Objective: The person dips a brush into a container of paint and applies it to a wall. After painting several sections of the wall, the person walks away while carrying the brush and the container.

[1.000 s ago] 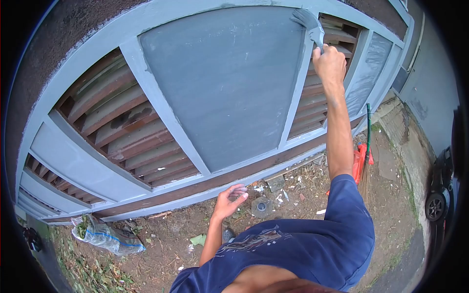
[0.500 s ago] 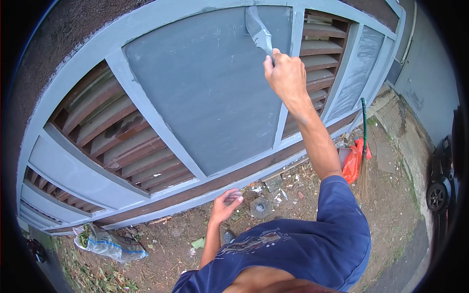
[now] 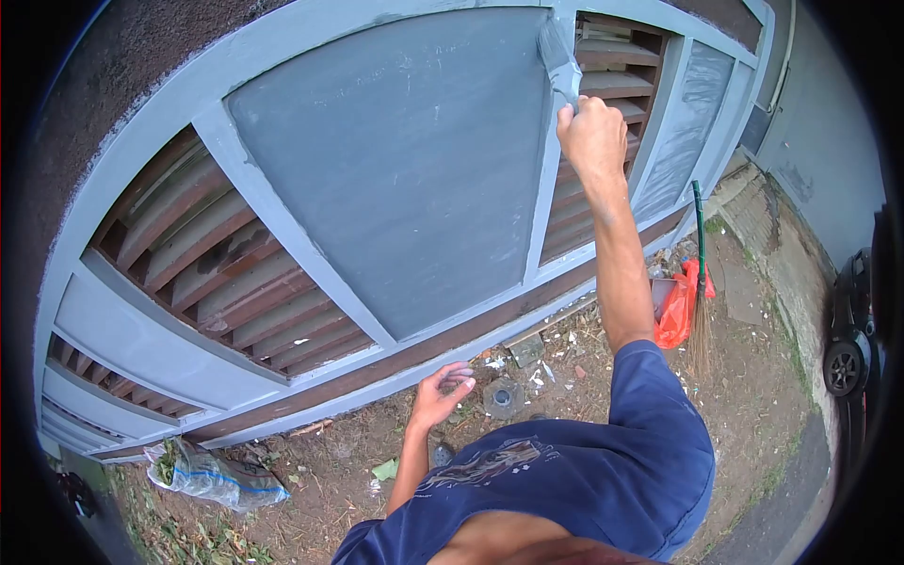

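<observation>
My right hand (image 3: 595, 137) grips the handle of a paintbrush (image 3: 562, 68), its bristles pointing up against the top right corner of a dark grey panel (image 3: 395, 169). The bristles touch where the panel meets the light grey frame (image 3: 543, 198). Brown louvre slats (image 3: 617, 85) lie just right of the brush. Low down, my left hand (image 3: 443, 391) hangs near the wall's bottom ledge, fingers loosely bent and apart, with nothing visible in it. Below and beside it on the ground is a small roundish container (image 3: 503, 398).
A broom (image 3: 700, 235) stands upright beside a red plastic bag (image 3: 680, 311) at the right. A filled clear sack (image 3: 217, 477) lies at lower left. Rubble and paint flakes litter the dirt. Dark car (image 3: 847, 348) at the far right edge.
My right hand has moved right with the paintbrush, from the panel's upper part to its right edge by the frame. My left hand has barely moved.
</observation>
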Demonstrator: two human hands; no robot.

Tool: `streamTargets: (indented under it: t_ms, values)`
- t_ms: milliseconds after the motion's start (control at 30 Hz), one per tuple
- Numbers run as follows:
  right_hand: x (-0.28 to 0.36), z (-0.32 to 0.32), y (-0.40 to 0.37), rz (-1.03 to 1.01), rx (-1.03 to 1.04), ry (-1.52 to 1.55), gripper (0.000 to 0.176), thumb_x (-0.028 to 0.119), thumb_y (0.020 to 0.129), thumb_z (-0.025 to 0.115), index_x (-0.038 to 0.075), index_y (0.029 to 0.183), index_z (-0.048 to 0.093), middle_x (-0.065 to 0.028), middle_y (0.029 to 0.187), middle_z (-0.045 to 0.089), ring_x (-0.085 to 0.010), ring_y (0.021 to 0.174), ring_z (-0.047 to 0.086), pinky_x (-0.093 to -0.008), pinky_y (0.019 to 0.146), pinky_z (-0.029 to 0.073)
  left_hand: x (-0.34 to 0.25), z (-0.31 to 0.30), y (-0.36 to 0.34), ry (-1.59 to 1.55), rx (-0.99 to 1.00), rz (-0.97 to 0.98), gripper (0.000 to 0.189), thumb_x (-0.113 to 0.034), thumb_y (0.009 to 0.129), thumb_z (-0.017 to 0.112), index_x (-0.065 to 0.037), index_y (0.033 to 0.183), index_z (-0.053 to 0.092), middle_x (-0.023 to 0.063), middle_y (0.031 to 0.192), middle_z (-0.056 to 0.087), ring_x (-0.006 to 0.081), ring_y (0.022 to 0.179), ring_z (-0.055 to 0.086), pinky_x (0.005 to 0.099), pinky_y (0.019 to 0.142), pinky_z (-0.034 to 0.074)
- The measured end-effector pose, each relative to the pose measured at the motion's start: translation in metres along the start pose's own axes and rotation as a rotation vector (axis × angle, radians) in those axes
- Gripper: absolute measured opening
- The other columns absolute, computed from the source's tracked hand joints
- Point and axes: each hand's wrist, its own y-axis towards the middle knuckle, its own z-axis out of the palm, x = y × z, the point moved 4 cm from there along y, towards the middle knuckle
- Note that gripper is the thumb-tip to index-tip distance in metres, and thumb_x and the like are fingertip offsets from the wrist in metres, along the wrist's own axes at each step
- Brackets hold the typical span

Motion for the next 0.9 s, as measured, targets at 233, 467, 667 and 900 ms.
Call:
streamTargets:
  t_ms: [233, 467, 667, 900]
  values:
    - [0.019, -0.010, -0.003, -0.034, 0.025, 0.048, 0.020, 0.016, 0.081, 0.063, -0.004, 0.080, 0.067, -0.0255, 0.069, 0.064, -0.0441, 0.073, 0.065, -0.0483, 0.069, 0.054, 0.007, -0.015, 0.000, -0.014, -0.055, -0.025, 0.044, -0.019, 0.083, 0.073, -0.001, 0.120, 0.059, 0.0101, 0.104, 0.068, 0.0150, 0.095, 0.063, 0.0312, 0.088, 0.049]
    - [0.034, -0.017, 0.015, -0.136, -0.082, 0.029, 0.021, 0.016, 0.083, 0.062, -0.003, 0.074, 0.064, -0.0239, 0.066, 0.063, -0.0419, 0.068, 0.065, -0.0466, 0.063, 0.054, 0.005, -0.018, 0.004, -0.005, -0.055, 0.002, 0.043, -0.018, 0.083, 0.074, 0.000, 0.119, 0.060, 0.0096, 0.103, 0.068, 0.0152, 0.094, 0.064, 0.0308, 0.088, 0.049]
    - [0.019, 0.008, -0.009, -0.104, 0.020, -0.025, 0.020, 0.017, 0.084, 0.062, -0.003, 0.080, 0.063, -0.0237, 0.068, 0.063, -0.0423, 0.071, 0.065, -0.0481, 0.064, 0.054, 0.010, -0.013, -0.001, -0.005, -0.056, -0.017, 0.042, -0.020, 0.083, 0.074, -0.001, 0.119, 0.060, 0.0088, 0.103, 0.069, 0.0147, 0.094, 0.064, 0.0305, 0.088, 0.048]
    - [0.000, 0.008, -0.005, -0.077, 0.031, -0.023, 0.021, 0.016, 0.083, 0.061, -0.004, 0.079, 0.063, -0.0259, 0.070, 0.063, -0.0437, 0.073, 0.065, -0.0492, 0.066, 0.053, 0.008, -0.009, 0.000, -0.008, -0.025, -0.016, 0.043, -0.022, 0.083, 0.073, -0.001, 0.118, 0.060, 0.0082, 0.105, 0.069, 0.0144, 0.095, 0.064, 0.0299, 0.087, 0.048]
